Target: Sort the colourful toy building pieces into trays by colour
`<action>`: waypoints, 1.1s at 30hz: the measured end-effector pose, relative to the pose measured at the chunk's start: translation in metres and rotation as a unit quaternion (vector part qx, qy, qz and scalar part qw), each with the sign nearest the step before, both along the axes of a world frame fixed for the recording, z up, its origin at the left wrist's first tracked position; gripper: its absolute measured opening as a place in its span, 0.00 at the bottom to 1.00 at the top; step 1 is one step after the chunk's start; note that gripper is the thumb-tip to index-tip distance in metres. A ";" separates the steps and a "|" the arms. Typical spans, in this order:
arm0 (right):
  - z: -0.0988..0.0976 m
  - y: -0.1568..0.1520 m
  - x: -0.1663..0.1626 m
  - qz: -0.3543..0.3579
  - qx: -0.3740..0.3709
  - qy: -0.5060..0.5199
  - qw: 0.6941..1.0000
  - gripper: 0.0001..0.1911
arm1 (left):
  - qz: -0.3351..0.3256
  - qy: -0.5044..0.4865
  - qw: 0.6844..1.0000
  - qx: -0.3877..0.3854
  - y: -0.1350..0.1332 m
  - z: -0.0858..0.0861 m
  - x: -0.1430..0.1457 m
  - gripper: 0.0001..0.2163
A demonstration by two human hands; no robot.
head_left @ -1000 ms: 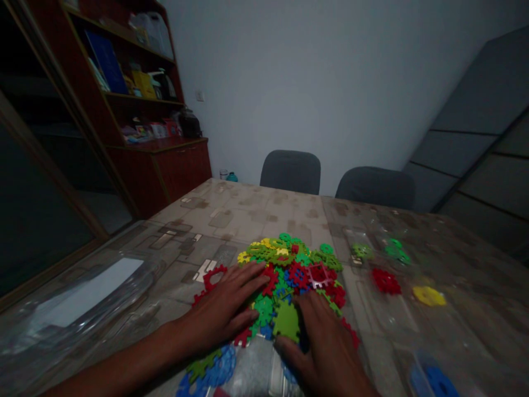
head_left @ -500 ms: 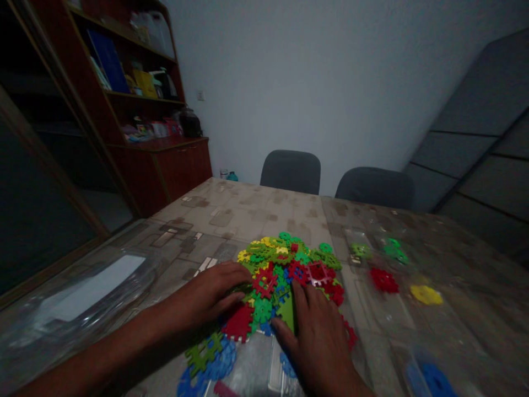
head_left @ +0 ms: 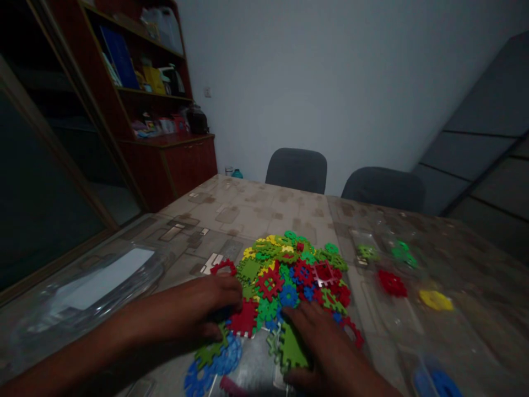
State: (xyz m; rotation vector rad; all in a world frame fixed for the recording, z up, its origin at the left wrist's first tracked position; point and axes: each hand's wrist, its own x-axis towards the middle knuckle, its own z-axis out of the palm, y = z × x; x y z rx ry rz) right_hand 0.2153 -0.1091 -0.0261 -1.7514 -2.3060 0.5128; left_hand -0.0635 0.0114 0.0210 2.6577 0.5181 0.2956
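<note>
A heap of flat interlocking plastic pieces in green, red, yellow and blue lies on the patterned table. At the heap's near left edge, my left hand has its fingers curled around a red square piece. My right hand lies flat on the near right of the heap, fingers stretched out. Its thumb side touches a large green piece. Blue and green gear-shaped pieces lie just below my left hand.
A clear plastic bag lies at the left of the table. Loose red, yellow, green and blue pieces lie apart at the right. Two grey chairs stand at the far side, and a wooden cabinet at the back left.
My left hand has pulled back toward me and its fingers have curled in, bringing a red piece along. My right hand has slid back too, dragging the green piece nearer.
</note>
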 end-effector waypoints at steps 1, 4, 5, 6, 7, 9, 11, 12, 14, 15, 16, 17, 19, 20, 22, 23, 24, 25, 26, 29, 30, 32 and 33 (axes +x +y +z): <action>0.001 0.000 0.002 -0.002 0.004 0.001 1.000 0.45 | -0.006 0.021 1.000 -0.008 -0.002 0.001 -0.004 0.18; -0.002 0.000 0.001 -0.037 0.040 -0.004 0.999 0.41 | -0.007 0.043 0.999 -0.003 -0.003 -0.007 -0.021 0.29; -0.005 0.000 -0.002 -0.057 0.052 -0.010 0.997 0.37 | -0.001 0.039 0.999 0.008 -0.003 -0.013 -0.026 0.33; -0.009 0.000 -0.007 -0.070 0.060 -0.019 0.996 0.33 | -0.006 0.030 0.999 0.019 -0.003 -0.021 -0.031 0.36; -0.013 0.000 -0.013 -0.081 0.064 -0.031 0.994 0.31 | -0.004 0.032 0.999 0.025 -0.003 -0.030 -0.035 0.38; -0.021 -0.002 -0.026 -0.101 0.070 -0.061 0.991 0.31 | -0.005 0.029 0.999 0.036 -0.004 -0.043 -0.039 0.40; -0.029 -0.004 -0.035 -0.118 0.083 -0.087 0.986 0.36 | -0.001 0.040 0.999 0.036 -0.008 -0.047 -0.037 0.41; -0.031 -0.006 -0.037 -0.126 0.092 -0.096 0.983 0.39 | 0.005 0.054 0.998 0.031 -0.011 -0.044 -0.034 0.41; -0.034 -0.009 -0.038 -0.128 0.103 -0.102 0.981 0.42 | 0.024 0.105 0.994 0.011 -0.017 -0.031 -0.024 0.40; -0.034 -0.010 -0.038 -0.122 0.102 -0.100 0.982 0.42 | 0.041 0.136 0.990 0.000 -0.020 -0.020 -0.018 0.39; -0.033 -0.011 -0.036 -0.114 0.099 -0.096 0.984 0.42 | 0.055 0.171 0.984 -0.016 -0.023 -0.010 -0.012 0.38; -0.032 -0.012 -0.035 -0.104 0.095 -0.091 0.986 0.41 | 0.061 0.195 0.978 -0.032 -0.026 0.001 -0.006 0.36; -0.029 -0.011 -0.034 -0.084 0.085 -0.080 0.990 0.39 | 0.068 0.205 0.975 -0.053 -0.028 0.019 0.002 0.34; -0.027 -0.010 -0.033 -0.076 0.078 -0.075 0.991 0.39 | 0.068 0.198 0.976 -0.058 -0.029 0.024 0.005 0.32; -0.024 -0.008 -0.032 -0.061 0.057 -0.070 0.994 0.39 | 0.073 0.172 0.980 -0.064 -0.029 0.029 0.008 0.28; -0.023 -0.007 -0.031 -0.055 0.045 -0.068 0.995 0.39 | 0.077 0.155 0.983 -0.064 -0.029 0.028 0.008 0.26; -0.022 -0.006 -0.030 -0.050 0.035 -0.067 0.996 0.39 | 0.078 0.138 0.985 -0.064 -0.029 0.026 0.009 0.23; -0.021 -0.005 -0.028 -0.047 0.027 -0.065 0.996 0.40 | 0.077 0.125 0.987 -0.063 -0.029 0.023 0.010 0.21; -0.020 -0.005 -0.027 -0.046 0.025 -0.063 0.997 0.40 | 0.076 0.116 0.988 -0.061 -0.029 0.021 0.011 0.20; -0.021 -0.006 -0.025 -0.046 0.042 -0.057 0.996 0.45 | 0.075 0.102 0.990 -0.056 -0.027 0.014 0.013 0.18; -0.022 -0.006 -0.025 -0.045 0.048 -0.059 0.996 0.46 | 0.076 0.098 0.991 -0.054 -0.026 0.013 0.013 0.18; -0.025 -0.007 -0.025 -0.041 0.050 -0.066 0.996 0.44 | 0.077 0.079 0.993 -0.044 -0.023 0.011 0.013 0.18; -0.027 -0.008 -0.026 -0.038 0.047 -0.069 0.996 0.42 | 0.074 0.064 0.994 -0.038 -0.022 0.010 0.013 0.19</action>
